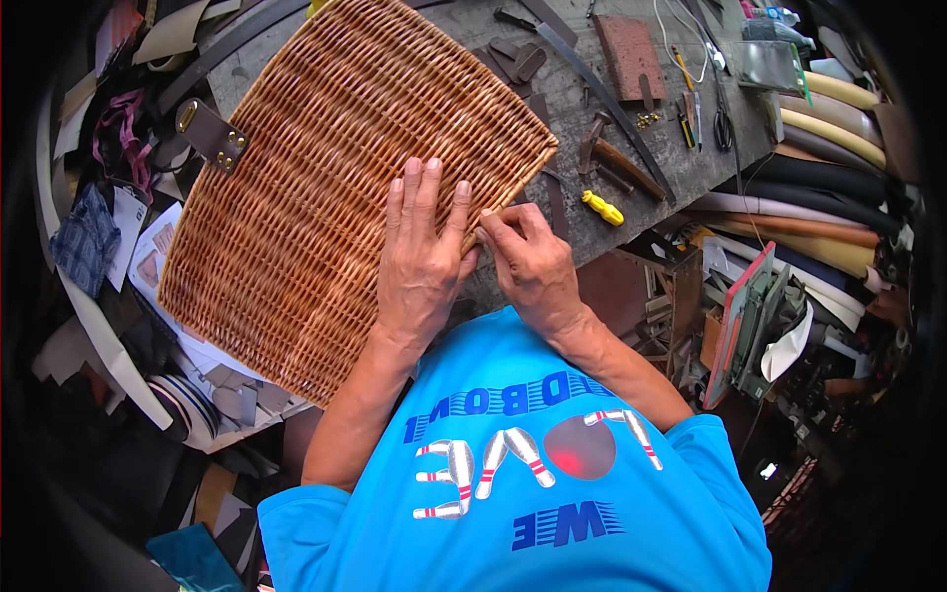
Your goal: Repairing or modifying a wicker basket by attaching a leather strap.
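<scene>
One wicker panel (pixel 326 178), partly over the table (pixel 715 173), lay ahead and to the left of the right hand (pixel 533 261) and directly under the left hand (pixel 422 261). Its long axis ran slantwise, from far right to near left, and the nearer long edge followed that same slant past both hands. Left hand was palm down on the weave, fingers straight, slightly spread and pointing away from the body. Right hand was at that edge, nearer the far-right corner than the left hand was, thumb and index pinched together there; cannot tell what, if anything, sat between the tips. Judged key relation: right fingertips to edge, left hand probably steadying. Leather tab (pixel 210 141) was on the opposite long edge, well apart from both hands. Yellow screwdriver (pixel 602 207) and hammer (pixel 626 166) lay beyond the right hand, untouched.
</scene>
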Tool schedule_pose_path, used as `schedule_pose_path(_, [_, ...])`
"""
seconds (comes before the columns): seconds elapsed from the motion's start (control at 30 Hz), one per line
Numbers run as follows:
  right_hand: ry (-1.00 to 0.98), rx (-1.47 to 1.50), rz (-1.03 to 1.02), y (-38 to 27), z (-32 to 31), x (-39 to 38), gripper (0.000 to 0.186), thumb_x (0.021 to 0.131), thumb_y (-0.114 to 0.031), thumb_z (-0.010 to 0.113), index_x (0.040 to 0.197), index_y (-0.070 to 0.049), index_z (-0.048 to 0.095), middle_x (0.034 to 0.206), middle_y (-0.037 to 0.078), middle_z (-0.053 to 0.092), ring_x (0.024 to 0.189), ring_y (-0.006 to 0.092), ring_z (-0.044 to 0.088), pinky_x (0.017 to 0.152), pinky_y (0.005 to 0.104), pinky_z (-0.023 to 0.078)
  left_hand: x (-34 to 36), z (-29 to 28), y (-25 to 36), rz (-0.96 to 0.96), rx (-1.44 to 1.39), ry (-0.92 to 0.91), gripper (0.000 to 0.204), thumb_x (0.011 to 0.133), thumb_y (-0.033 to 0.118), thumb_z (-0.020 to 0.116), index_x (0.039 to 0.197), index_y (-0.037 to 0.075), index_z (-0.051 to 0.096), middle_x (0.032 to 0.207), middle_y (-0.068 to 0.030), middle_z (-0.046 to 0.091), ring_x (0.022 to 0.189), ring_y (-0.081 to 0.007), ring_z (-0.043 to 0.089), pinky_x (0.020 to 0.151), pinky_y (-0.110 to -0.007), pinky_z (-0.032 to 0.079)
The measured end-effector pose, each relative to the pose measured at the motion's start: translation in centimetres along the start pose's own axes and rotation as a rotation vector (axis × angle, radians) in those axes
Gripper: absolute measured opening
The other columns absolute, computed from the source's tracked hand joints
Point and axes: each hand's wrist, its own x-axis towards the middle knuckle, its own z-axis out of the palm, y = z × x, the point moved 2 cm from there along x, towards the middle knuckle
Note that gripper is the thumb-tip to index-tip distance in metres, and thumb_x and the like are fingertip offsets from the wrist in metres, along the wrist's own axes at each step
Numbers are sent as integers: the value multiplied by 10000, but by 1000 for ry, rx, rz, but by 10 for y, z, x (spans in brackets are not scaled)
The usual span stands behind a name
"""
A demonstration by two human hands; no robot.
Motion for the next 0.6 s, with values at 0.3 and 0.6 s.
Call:
schedule_pose_path(0.3, [-32,1143,950,38,7,-24,340,925,-133,730,1187,66,641,1009,151,700,883,210,725,758,301,618,-2,-2,2,25,-20,-24,809,673,152,871,1417,111,557,1558,-228,328,1462,-445,292,1190,-553,282])
schedule_pose_path(0.6, [-51,1164,948,33,18,-21,284,978,-192,662,1072,73,693,918,141,730,810,199,731,729,300,604,-2,-5,4,140,80,-83,683,750,178,810,1392,262,591,1600,-176,290,1493,-477,194,1200,-600,210])
